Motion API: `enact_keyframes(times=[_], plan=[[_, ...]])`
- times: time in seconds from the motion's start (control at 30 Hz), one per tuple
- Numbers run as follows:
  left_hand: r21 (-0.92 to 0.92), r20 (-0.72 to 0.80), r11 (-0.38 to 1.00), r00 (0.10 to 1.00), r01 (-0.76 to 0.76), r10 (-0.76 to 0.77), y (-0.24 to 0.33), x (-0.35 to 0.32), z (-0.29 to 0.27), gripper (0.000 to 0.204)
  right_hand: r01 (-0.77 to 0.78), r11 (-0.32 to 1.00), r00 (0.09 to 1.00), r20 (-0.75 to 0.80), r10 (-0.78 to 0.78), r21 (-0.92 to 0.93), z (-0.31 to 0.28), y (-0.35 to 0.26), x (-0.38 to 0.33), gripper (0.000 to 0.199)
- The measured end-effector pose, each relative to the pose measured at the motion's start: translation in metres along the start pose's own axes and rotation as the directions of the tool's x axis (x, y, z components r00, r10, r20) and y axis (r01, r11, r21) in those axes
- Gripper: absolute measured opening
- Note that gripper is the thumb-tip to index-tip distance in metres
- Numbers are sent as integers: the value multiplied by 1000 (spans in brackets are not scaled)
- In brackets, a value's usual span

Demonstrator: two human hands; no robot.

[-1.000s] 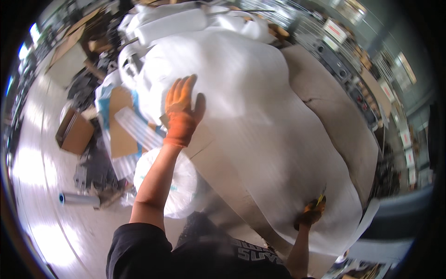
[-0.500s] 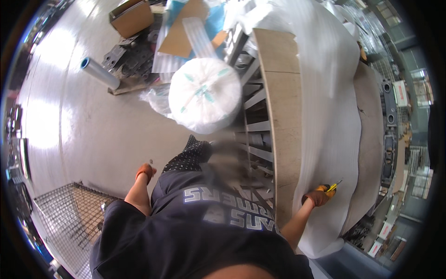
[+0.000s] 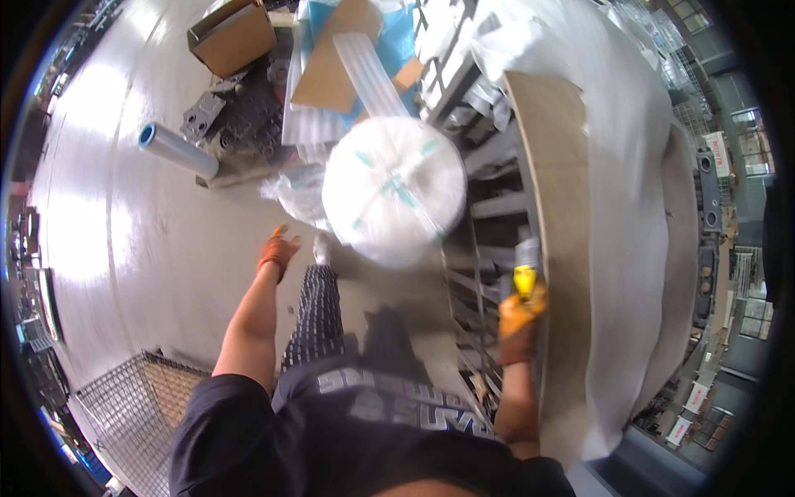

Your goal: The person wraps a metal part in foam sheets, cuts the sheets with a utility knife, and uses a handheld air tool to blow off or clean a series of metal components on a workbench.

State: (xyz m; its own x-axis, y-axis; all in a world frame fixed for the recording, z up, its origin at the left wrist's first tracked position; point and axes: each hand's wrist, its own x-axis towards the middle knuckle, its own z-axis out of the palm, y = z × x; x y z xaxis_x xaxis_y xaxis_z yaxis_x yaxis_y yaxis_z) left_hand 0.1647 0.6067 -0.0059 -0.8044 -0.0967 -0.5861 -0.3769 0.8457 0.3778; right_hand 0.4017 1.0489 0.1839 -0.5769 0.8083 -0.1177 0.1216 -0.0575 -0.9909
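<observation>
My right hand, in an orange and dark glove, is closed around a yellow utility knife. The knife points away from me and its tip is smeared by motion. That hand is beside the near edge of a brown board, over which a white foam sheet is spread. My left hand, in an orange glove, reaches forward over the floor with its fingers apart and nothing in them. Ahead of it stands a large white roll wrapped in clear plastic with green tape strips.
A metal rack stands under the board. Farther left are an open cardboard box, dark metal parts and a film roll. Flat cardboard lies over blue sheeting. A wire mesh cage is at my lower left.
My right hand has moved left with the knife, from over the foam sheet to the board's near edge. My left hand has reached forward. The white roll appears closer.
</observation>
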Motion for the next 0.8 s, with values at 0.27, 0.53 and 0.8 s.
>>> enact_keyframes(times=[0.27,0.53,0.8], plan=[[-325,4,873,922,-365,387,148,190,43,92,-786,542,531,-122,838,297,72,316,38,48],[-566,294,793,844,-225,449,189,245,54,79,-749,525,577,7,817,404,161,358,66,54],[-523,152,790,877,-319,455,136,188,18,68,-681,536,627,19,779,499,129,298,4,60]])
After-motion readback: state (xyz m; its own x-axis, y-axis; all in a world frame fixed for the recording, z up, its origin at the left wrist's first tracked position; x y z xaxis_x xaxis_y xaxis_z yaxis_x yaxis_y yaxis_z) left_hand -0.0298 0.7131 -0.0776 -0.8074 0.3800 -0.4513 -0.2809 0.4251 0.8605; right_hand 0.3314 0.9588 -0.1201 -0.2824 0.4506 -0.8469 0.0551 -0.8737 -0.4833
